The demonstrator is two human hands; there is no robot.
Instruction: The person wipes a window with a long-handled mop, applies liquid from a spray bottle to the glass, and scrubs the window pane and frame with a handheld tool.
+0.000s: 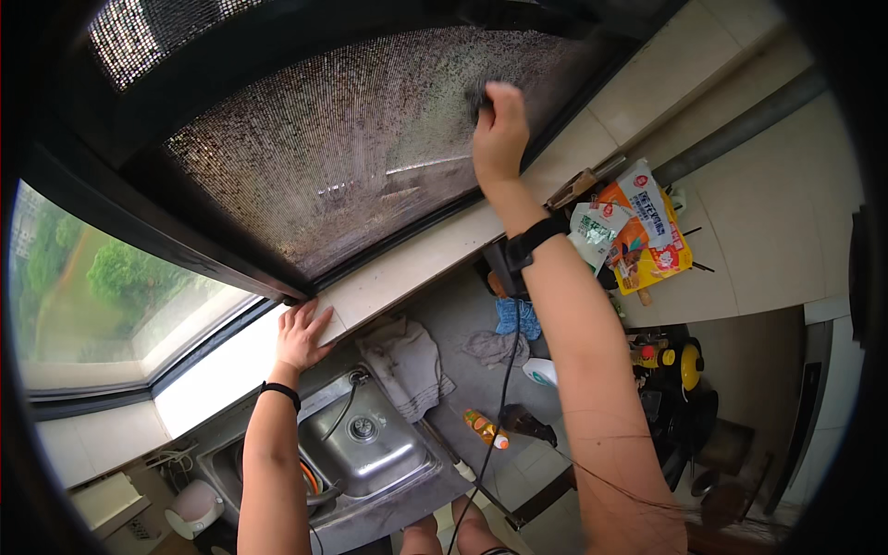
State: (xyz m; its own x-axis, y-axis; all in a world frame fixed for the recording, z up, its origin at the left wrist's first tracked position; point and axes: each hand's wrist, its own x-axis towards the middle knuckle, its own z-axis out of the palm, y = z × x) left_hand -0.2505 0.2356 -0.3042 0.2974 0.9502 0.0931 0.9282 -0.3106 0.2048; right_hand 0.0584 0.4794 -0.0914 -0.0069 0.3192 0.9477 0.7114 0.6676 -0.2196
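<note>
Against a dark, grimy window screen [333,139], my right hand [503,132] grips a small dark scrubber [479,100], blurred at its edges. A paler patch of mesh shows around it. My left hand [303,336] rests with fingers spread on the white tiled windowsill [416,257], beside the lower corner of the window frame [229,250], and holds nothing. Both wrists wear black bands, and a dark device with a cable is strapped at the right one.
Below lie a stainless steel sink [374,444], a grey towel [409,368], a blue cloth [518,318], an orange-capped bottle [484,427] and a dark bottle [527,423]. Seasoning packets [649,229] stand at the right. A black cable [505,395] hangs across the counter.
</note>
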